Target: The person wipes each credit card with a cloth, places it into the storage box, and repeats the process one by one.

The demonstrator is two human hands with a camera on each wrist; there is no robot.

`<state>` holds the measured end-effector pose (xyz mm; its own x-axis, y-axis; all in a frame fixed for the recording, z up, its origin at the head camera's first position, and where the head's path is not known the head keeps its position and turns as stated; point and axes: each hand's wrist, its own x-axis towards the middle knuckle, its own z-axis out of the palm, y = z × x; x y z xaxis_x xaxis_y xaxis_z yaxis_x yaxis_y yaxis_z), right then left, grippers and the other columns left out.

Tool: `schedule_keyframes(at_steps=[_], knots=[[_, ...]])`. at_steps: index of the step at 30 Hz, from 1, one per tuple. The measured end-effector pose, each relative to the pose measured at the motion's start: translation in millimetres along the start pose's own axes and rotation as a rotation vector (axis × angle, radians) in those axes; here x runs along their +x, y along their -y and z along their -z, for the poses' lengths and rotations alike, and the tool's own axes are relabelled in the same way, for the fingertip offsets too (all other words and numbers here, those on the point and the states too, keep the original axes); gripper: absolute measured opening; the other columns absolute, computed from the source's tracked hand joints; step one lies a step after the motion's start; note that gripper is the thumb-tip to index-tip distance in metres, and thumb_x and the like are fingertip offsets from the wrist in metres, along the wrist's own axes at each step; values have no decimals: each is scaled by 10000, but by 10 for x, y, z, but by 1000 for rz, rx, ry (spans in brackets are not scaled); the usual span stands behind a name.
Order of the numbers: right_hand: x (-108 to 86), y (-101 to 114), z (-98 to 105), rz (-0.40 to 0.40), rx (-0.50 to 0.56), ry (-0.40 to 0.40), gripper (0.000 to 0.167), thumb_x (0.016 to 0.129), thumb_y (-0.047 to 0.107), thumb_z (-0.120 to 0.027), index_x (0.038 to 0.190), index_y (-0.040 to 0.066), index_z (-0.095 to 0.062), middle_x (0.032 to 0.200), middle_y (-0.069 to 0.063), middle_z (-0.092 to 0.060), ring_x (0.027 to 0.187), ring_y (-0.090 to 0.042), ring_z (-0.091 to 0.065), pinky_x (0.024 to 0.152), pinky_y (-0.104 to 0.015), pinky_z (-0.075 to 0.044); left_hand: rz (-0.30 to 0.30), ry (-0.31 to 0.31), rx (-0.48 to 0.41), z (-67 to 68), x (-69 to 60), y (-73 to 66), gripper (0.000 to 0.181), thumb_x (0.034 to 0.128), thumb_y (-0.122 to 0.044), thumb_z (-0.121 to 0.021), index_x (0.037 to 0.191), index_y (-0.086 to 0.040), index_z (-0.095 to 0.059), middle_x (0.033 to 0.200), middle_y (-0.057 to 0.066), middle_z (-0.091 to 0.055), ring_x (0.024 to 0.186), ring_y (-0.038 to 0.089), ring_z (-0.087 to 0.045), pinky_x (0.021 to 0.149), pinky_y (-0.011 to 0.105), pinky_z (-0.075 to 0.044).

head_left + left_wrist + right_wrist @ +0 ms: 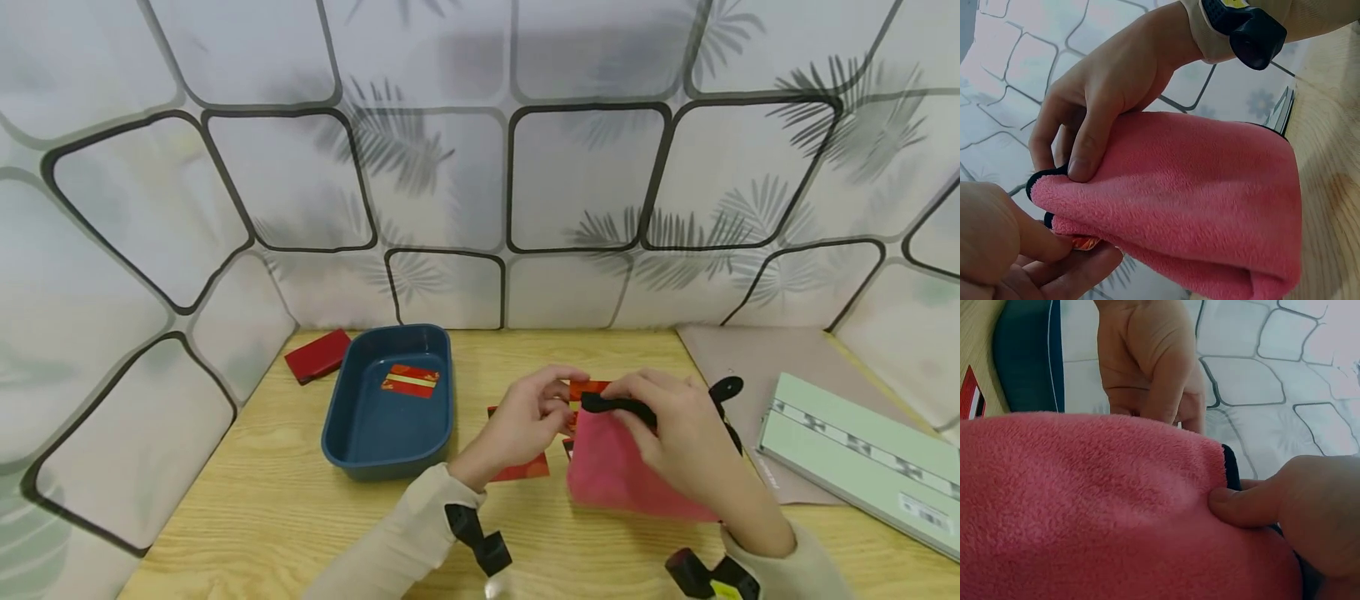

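My right hand (675, 429) pinches the black edge of a pink fluffy cloth piece (626, 475), which looks like a pouch and stands upright over the table. Beside its left side, my left hand (528, 417) pinches a red card with a yellow stripe (587, 388). In the left wrist view only a crumpled-looking bit of that card (1085, 242) shows, at the pink pouch's (1179, 187) black-edged mouth. The pouch hides the card in the right wrist view. More red cards (525, 470) lie on the table under and beside my left hand.
A blue tray (386, 433) stands to the left with a red-and-yellow card (410, 381) in it. Behind it lies a dark red flat case (317, 357). On the right, a pale green box (862, 458) rests on a grey-brown sheet (750, 358). A patterned curtain (450, 183) surrounds the table.
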<state>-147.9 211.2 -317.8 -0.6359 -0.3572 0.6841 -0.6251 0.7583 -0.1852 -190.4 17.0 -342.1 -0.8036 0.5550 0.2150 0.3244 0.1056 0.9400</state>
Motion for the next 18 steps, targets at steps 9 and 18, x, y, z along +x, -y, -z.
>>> schedule_keyframes(at_steps=[9,18], knots=[[14,4,-55,54,-46,-105,316,647,-35,-812,897,147,-744,834,-11,-627,747,-190,-610,660,-353,-311,-106,10,75,-26,0,-15,406,913,149,-481,1292,10,-527,1078,202,-665,879,186,-696,730,237,-561],[-20,14,-133,14,-83,-115,295,660,-41,-803,895,128,-746,830,-48,-615,756,-225,-601,654,-370,-324,15,2,67,15,-45,-47,393,927,123,-474,1297,5,-534,1061,188,-680,793,213,-692,680,218,-555]])
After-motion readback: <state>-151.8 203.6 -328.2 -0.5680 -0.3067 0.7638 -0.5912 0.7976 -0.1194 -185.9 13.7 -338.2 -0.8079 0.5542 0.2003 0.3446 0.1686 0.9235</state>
